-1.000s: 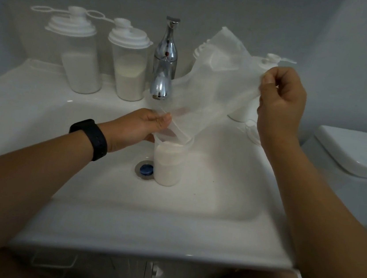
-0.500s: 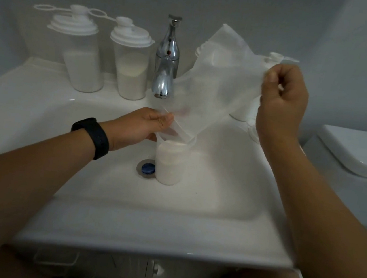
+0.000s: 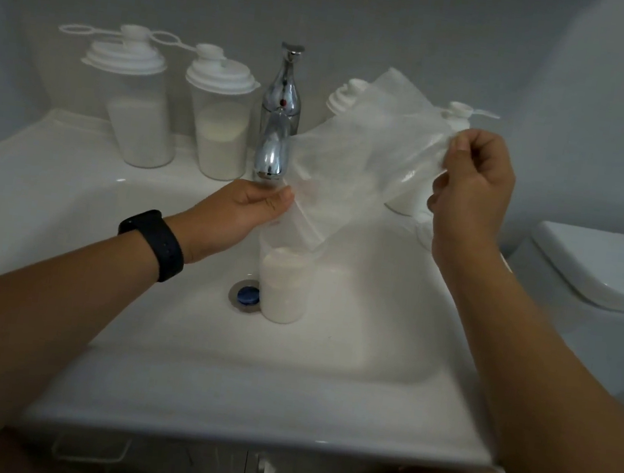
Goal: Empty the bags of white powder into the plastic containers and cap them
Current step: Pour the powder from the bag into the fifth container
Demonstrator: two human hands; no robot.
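The right hand (image 3: 469, 192) is pinching the raised end of a limp, clear plastic bag (image 3: 362, 164), while the left hand (image 3: 246, 212) is pinching its mouth over the powder-filled clear plastic container (image 3: 283, 288) just below it. Keeping the mouth inside the rim and shaking gently should be clearing the last powder.

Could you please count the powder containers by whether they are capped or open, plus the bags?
Capped containers: 4, two left of the tap and two right of it, partly behind the bag
Open container: 1, in the sink
Bag: 1, held by both hands
Total: 6
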